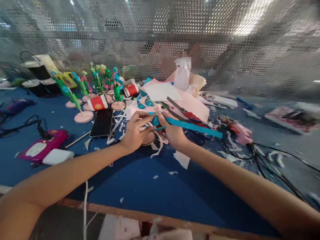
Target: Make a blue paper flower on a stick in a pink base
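Observation:
A long blue paper strip point(200, 127) runs between my two hands above the table, its free end slanting out to the right. My left hand point(135, 131) is closed, its fingertips pinching the strip's left part, which looks bent or curled. My right hand point(173, 131) grips the strip a little further along, thumb on top. A thin greenish piece point(159, 128) shows between the hands; I cannot tell what it is. Below them a round pinkish disc point(148, 138) lies partly hidden among paper scraps.
Paper sheets point(163, 91) pile up behind my hands. Green and blue paper flowers on round bases point(84, 117) stand at the left. A phone point(102, 122), a magenta glue gun point(45, 145) and a stick point(78, 139) lie nearer. Cables point(260, 160) trail at the right; perforated metal point(150, 43) stands behind.

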`<state>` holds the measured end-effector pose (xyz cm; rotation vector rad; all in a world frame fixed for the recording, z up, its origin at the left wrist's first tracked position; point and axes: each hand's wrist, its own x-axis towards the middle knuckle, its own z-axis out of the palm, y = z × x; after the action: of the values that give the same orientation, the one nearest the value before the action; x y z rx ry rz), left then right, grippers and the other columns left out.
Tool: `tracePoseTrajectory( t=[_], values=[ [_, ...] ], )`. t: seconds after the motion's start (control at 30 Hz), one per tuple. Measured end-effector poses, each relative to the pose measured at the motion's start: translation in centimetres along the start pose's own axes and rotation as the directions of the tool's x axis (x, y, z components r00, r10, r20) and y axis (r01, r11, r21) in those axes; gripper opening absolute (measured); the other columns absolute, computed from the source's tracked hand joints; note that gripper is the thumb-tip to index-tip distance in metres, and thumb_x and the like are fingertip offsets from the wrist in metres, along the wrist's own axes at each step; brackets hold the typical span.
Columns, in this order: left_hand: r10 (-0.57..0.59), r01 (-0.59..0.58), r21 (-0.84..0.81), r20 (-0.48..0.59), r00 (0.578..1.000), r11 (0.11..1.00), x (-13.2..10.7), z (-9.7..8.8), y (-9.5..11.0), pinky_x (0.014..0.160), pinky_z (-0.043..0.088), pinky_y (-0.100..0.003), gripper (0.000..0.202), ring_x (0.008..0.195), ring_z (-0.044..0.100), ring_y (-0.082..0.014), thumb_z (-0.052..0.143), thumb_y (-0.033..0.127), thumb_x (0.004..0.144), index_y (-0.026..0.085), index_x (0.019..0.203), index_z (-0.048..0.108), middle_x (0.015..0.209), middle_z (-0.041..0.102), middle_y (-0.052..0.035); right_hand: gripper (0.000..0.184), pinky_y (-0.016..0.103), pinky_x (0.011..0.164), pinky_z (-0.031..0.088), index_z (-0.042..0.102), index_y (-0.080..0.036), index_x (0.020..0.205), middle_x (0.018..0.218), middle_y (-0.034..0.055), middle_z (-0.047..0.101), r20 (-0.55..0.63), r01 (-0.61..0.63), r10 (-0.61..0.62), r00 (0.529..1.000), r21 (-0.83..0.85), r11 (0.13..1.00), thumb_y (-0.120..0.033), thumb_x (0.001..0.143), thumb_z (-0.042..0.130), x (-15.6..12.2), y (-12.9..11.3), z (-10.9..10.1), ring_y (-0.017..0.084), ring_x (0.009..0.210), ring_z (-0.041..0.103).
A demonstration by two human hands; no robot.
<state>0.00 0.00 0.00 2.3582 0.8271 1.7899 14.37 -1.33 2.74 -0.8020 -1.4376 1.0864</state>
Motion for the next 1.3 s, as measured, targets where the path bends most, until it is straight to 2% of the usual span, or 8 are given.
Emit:
tracePoseTrajectory(
  t=[0.17, 0.33, 0.67, 0.77, 0.9, 1.0, 1.2, 1.3],
  values=[
    [-0.083, 0.08, -0.042, -0.066, 0.994, 0.996, 0.2, -0.1, 0.2, 0.073, 0.053, -0.026, 0.027, 0.084, 0.058, -0.0118, 0.066, 0.031, 0.075, 0.02, 0.1, 0.069, 0.09, 0.059, -0.0044, 0.046, 0.019, 0.03, 0.022, 0.047, -0.019, 0.065, 0.04, -0.0085, 0.04, 0.026, -0.053, 0.052, 0.998, 0.032, 0.998, -0.061, 0.076, 0.059, -0.1, 0.3, -0.1, 0.004, 0.031, 0.033],
    [-0.168, 0.158, -0.127, -0.07, 0.983, 0.979, 0.4, -0.3, 0.4, 0.075, 0.053, -0.026, 0.026, 0.084, 0.059, -0.0124, 0.068, 0.032, 0.073, 0.02, 0.096, 0.071, 0.089, 0.059, -0.0047, 0.045, 0.02, 0.032, 0.019, 0.049, -0.019, 0.07, 0.041, -0.0087, 0.039, 0.097, -0.103, 0.093, 0.991, 0.104, 0.989, -0.063, 0.077, 0.056, -0.3, 0.5, -0.2, 0.004, 0.032, 0.029],
    [-0.166, 0.156, -0.156, -0.054, 0.985, 0.975, 0.3, -0.1, 0.0, 0.074, 0.052, -0.026, 0.026, 0.082, 0.058, -0.0112, 0.066, 0.035, 0.075, 0.023, 0.098, 0.071, 0.092, 0.06, -0.0037, 0.042, 0.019, 0.031, 0.018, 0.044, -0.02, 0.069, 0.041, -0.0093, 0.038, 0.176, -0.164, 0.131, 0.976, 0.19, 0.968, -0.058, 0.077, 0.06, 0.0, 0.2, 0.0, 0.004, 0.031, 0.028],
    [-0.142, 0.142, -0.092, 0.004, 0.99, 0.986, 0.1, -0.2, 0.0, 0.076, 0.051, -0.028, 0.028, 0.085, 0.056, -0.012, 0.058, 0.034, 0.082, 0.024, 0.107, 0.067, 0.098, 0.06, -0.0054, 0.042, 0.019, 0.031, 0.02, 0.044, -0.02, 0.066, 0.041, -0.009, 0.037, 0.167, -0.095, 0.072, 0.983, 0.134, 0.986, -0.056, 0.08, 0.058, 0.0, 0.1, 0.0, 0.004, 0.032, 0.028],
    [-0.134, 0.132, 0.02, 0.144, 0.98, 0.991, -0.3, -0.5, 0.5, 0.09, 0.046, -0.038, 0.038, 0.108, 0.05, -0.0182, 0.047, 0.035, 0.089, 0.032, 0.126, 0.053, 0.122, 0.054, -0.0071, 0.043, 0.019, 0.03, 0.021, 0.044, -0.02, 0.069, 0.043, -0.0094, 0.037, 0.138, -0.075, 0.06, 0.989, 0.103, 0.992, -0.06, 0.078, 0.058, -0.1, -0.3, -0.1, 0.004, 0.032, 0.031],
    [-0.136, 0.144, -0.009, 0.279, 0.951, 0.989, -0.4, -0.8, 1.0, 0.102, 0.038, -0.043, 0.049, 0.123, 0.04, -0.0213, 0.044, 0.037, 0.09, 0.037, 0.138, 0.034, 0.14, 0.042, -0.0059, 0.044, 0.018, 0.031, 0.021, 0.044, -0.02, 0.069, 0.048, -0.0088, 0.039, 0.113, -0.125, 0.109, 0.988, 0.148, 0.981, -0.06, 0.075, 0.061, 0.0, -0.5, -0.3, 0.003, 0.034, 0.031],
    [-0.24, 0.306, -0.08, 0.451, 0.86, 0.949, -0.5, -1.0, 1.2, 0.114, 0.024, -0.048, 0.052, 0.136, 0.024, -0.0238, 0.039, 0.038, 0.091, 0.044, 0.14, 0.023, 0.151, 0.023, -0.0007, 0.048, 0.016, 0.035, 0.024, 0.041, -0.019, 0.066, 0.048, -0.0087, 0.038, 0.096, -0.297, 0.281, 0.955, 0.257, 0.92, -0.059, 0.068, 0.067, 0.2, -0.6, -0.5, 0.003, 0.038, 0.031],
    [-0.207, 0.31, -0.129, 0.504, 0.838, 0.942, -0.4, -0.9, 1.3, 0.116, 0.02, -0.05, 0.056, 0.139, 0.018, -0.0245, 0.037, 0.039, 0.092, 0.044, 0.143, 0.015, 0.153, 0.017, -0.001, 0.052, 0.017, 0.035, 0.026, 0.04, -0.021, 0.07, 0.049, -0.0095, 0.037, 0.096, -0.368, 0.356, 0.929, 0.305, 0.878, -0.061, 0.062, 0.072, 0.1, -0.6, -0.4, 0.004, 0.039, 0.034]
  ],
)
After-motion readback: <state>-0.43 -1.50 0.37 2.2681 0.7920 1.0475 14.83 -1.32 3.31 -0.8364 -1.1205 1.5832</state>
